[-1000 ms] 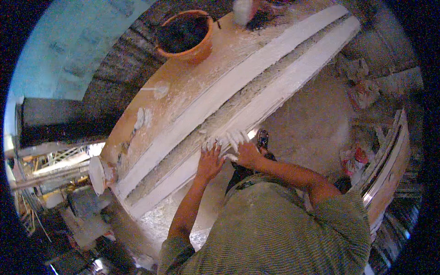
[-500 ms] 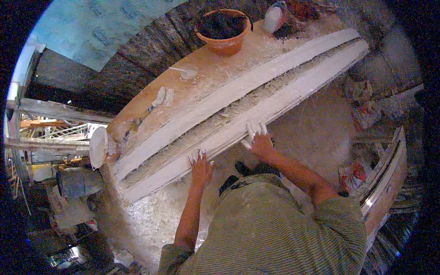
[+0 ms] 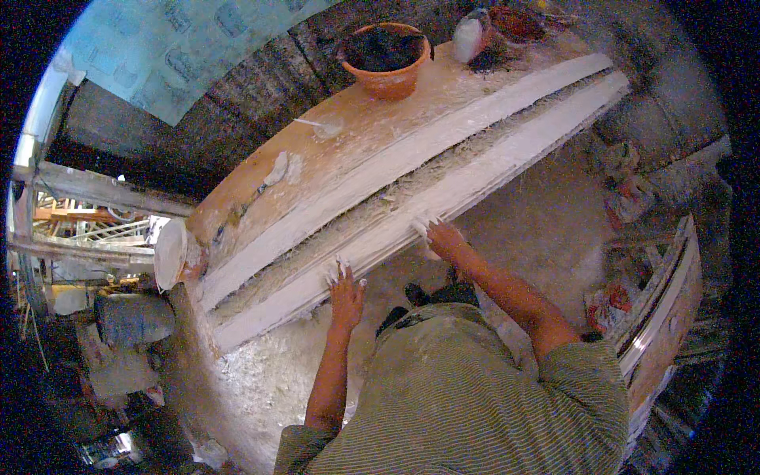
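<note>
A long white plaster moulding (image 3: pixel 514 161) lies slantwise across the work table, rising from lower left to upper right. Two smooth white bands run its length, with a rough, fibrous trough (image 3: pixel 372 199) between them. My left hand (image 3: pixel 346 294) rests its spread, plaster-coated fingertips on the near band, toward the left end. Farther right, my right hand (image 3: pixel 445 240) lies against the near edge of the same band, its whitened fingers over the top and holding no tool. Part of its thumb side is hard to make out.
Behind the moulding, an orange bucket (image 3: pixel 389 79) stands on the brown tabletop (image 3: pixel 245 178). A white-coated brush-like tool (image 3: pixel 277 170) and a pale scoop (image 3: pixel 326 129) lie there too. A white round container (image 3: pixel 169 255) sits at the left end. Another curved piece (image 3: pixel 661 317) leans at right.
My right hand has slid slightly left along the near edge, and its fingers are closer together. My left hand stays at nearly the same spot.
</note>
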Tool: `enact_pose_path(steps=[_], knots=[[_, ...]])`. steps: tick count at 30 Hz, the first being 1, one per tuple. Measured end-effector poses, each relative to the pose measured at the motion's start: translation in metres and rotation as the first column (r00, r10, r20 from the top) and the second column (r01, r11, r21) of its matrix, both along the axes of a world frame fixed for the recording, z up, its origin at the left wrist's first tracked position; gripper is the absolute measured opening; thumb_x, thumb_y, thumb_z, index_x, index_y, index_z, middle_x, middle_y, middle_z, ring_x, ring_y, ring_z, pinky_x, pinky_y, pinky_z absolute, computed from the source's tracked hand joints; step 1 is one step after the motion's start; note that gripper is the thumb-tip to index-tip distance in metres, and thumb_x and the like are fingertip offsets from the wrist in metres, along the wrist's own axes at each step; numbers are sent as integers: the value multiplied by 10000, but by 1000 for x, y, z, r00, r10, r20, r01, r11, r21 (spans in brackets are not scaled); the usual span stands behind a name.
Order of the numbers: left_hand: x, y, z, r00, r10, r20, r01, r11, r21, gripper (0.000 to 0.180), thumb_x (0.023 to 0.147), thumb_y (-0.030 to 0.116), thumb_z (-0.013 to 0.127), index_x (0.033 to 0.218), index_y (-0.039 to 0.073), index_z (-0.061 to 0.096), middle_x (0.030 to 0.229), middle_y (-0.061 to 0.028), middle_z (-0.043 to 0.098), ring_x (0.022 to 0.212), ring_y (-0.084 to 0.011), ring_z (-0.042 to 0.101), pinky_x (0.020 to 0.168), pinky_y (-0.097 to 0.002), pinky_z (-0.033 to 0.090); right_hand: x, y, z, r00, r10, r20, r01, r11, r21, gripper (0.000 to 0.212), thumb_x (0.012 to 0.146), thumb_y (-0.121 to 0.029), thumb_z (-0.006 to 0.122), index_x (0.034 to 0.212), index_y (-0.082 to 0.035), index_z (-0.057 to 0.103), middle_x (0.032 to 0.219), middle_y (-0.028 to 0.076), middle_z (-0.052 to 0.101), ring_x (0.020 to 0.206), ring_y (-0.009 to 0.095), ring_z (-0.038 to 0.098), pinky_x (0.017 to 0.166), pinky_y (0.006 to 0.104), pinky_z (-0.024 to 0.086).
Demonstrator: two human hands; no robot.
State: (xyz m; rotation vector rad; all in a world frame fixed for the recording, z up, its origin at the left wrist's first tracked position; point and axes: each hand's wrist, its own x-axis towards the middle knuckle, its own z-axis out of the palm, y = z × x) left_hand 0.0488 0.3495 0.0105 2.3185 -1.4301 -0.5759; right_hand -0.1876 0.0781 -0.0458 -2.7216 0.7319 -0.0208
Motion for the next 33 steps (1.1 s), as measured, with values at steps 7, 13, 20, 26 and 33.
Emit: enact_pose_path(steps=[7, 13, 20, 26, 33], knots=[[-7, -31, 12, 999, -46, 12, 46, 999, 20, 706, 1068, 413, 478, 1634, 67, 236, 1714, -221, 95, 1572, -449, 93, 1267, -566, 76, 17, -31, -31, 941, 150, 304, -94, 977, -191, 317, 869, -96, 610, 1170, 4, 623, 1176, 226, 650, 1132, 404, 630, 1075, 487, 468], [-10, -64, 21, 985, -162, 54, 164, 986, -30, 714, 1054, 391, 508, 1626, 52, 248, 1702, -248, 114, 1566, -465, 100, 1271, -557, 74, 30, -33, 4, 979, -24, 202, -2, 992, 126, 423, 828, -94, 652, 1226, 36, 595, 1177, 267, 622, 1157, 462, 592, 1096, 480, 447], [-17, -122, 19, 884, -449, 127, 437, 892, 114, 718, 1054, 395, 490, 1595, -19, 263, 1679, -282, 166, 1550, -466, 169, 1277, -540, 110, 24, -51, 51, 848, -523, 82, 436, 778, 451, 547, 707, -185, 767, 1134, 110, 597, 1184, 331, 611, 1160, 450, 605, 1003, 490, 497], [-33, -167, 18, 825, -561, 70, 547, 823, 151, 729, 1066, 428, 462, 1590, -33, 253, 1674, -281, 182, 1543, -458, 200, 1279, -530, 126, 13, -87, 52, 735, -677, -34, 571, 591, 570, 556, 680, -235, 780, 1051, 145, 616, 1054, 321, 664, 1006, 428, 681, 858, 479, 570], [-50, -198, 8, 877, -450, 165, 441, 893, 92, 735, 1054, 380, 502, 1574, -75, 251, 1669, -296, 181, 1550, -463, 167, 1273, -545, 138, -5, -99, 7, 960, -278, 33, 257, 922, 289, 517, 721, -242, 777, 1064, 116, 632, 1087, 303, 671, 1044, 457, 650, 937, 506, 532]])
